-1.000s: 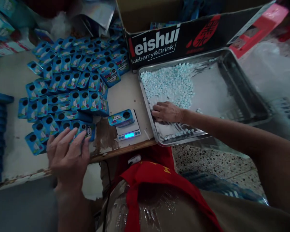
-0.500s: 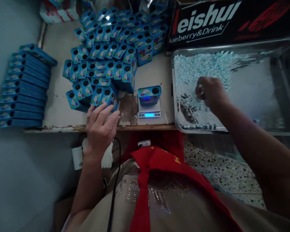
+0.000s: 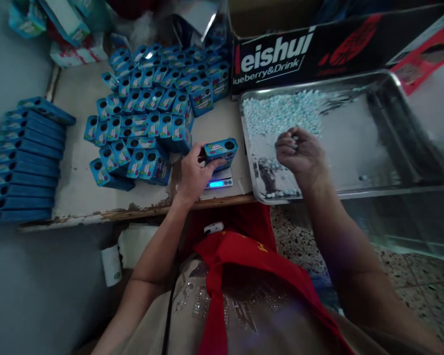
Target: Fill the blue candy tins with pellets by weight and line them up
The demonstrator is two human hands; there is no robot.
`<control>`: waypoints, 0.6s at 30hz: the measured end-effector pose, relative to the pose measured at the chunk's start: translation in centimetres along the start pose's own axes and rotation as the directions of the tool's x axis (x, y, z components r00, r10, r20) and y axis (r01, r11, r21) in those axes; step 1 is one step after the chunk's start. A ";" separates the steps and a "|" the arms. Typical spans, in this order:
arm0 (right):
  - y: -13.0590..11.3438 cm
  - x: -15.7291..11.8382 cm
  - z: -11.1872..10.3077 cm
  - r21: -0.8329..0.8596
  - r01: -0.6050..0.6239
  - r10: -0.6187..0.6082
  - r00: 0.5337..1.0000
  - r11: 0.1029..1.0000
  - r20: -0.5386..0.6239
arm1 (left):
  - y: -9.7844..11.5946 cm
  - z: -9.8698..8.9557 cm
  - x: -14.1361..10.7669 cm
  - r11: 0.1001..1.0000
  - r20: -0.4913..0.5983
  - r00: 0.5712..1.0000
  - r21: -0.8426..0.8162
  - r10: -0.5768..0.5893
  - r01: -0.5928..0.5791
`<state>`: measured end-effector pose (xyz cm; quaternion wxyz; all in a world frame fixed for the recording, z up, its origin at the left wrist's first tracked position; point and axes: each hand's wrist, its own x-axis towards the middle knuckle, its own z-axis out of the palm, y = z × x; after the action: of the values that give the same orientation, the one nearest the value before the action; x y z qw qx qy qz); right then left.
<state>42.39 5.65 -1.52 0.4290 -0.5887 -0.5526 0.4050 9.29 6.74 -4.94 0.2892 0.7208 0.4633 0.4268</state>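
The left hand (image 3: 196, 170) grasps a blue box (image 3: 222, 148) at its left end, thumb along the front face. The box is upright at the scale (image 3: 219, 183), over its platform; whether it rests on the platform or is slightly lifted cannot be told. The right hand (image 3: 299, 150) is above the metal tray (image 3: 355, 143), fingers curled closed around pale pellets (image 3: 294, 138). The number held is hidden.

The scale display is lit; its reading is not legible. To the right, the tray carries a spread of loose pellets (image 3: 281, 111), densest at the upper left, with a thin line along the near edge. To the left on the desk (image 3: 77, 197), many grouped boxes (image 3: 140, 118) stand close together, each visible top bearing a dark round spot. Farther left, a column of boxes (image 3: 25, 167) lies closely packed. A black carton (image 3: 277, 59) stands behind the tray.

Status, by judgement: handling of the box at the scale is in progress and not complete, since the pellets are still in the right hand. A large quantity of pellets remains in the tray. Which of the other boxes are filled cannot be determined.
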 end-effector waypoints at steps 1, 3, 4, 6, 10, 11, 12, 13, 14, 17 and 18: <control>-0.6 0.4 0.3 0.086 0.014 -0.015 1.000 0.996 0.011 | 0.9 0.6 1.0 0.999 0.001 0.999 -0.006 0.038 -0.038; -2.4 1.2 1.0 0.325 0.030 -0.010 0.998 0.945 -0.063 | 3.0 1.6 2.9 0.991 0.007 0.991 0.003 0.136 -0.136; -3.5 1.6 1.5 0.469 0.053 0.003 0.993 0.882 -0.118 | 4.1 2.1 3.8 0.984 0.015 0.984 0.009 0.177 -0.177; -5.7 2.3 2.4 0.707 0.141 0.045 0.970 0.693 -0.238 | 5.7 3.2 5.3 0.977 0.042 0.976 0.014 0.213 -0.213; -7.7 2.8 3.4 0.788 0.263 0.040 0.939 0.557 -0.341 | 6.9 6.0 6.7 0.981 0.073 0.979 -0.015 0.192 -0.191; -7.6 2.8 3.4 0.753 0.271 0.020 0.936 0.600 -0.353 | 6.9 6.7 6.8 0.983 0.076 0.980 -0.030 0.185 -0.184; -7.3 2.7 3.3 0.713 0.283 -0.004 0.931 0.642 -0.366 | 6.9 7.3 6.8 0.983 0.079 0.980 -0.043 0.181 -0.178; -6.9 2.6 3.1 0.676 0.299 -0.029 0.925 0.674 -0.380 | 6.9 7.9 6.7 0.983 0.082 0.981 -0.054 0.177 -0.173; -6.4 2.4 2.9 0.646 0.318 -0.050 0.916 0.694 -0.397 | 7.0 8.4 6.7 0.984 0.086 0.981 -0.062 0.175 -0.170; -5.6 2.0 2.2 0.586 0.347 -0.076 0.896 0.732 -0.437 | 7.2 9.4 6.4 0.983 0.096 0.981 -0.081 0.170 -0.163; -5.6 1.8 1.9 0.571 0.342 -0.075 0.895 0.746 -0.439 | 7.3 9.6 6.4 0.983 0.099 0.981 -0.090 0.167 -0.158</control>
<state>38.96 7.69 3.22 0.7462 -0.4099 -0.3500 0.3908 22.15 9.42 -1.29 0.3070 0.7655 0.3688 0.4287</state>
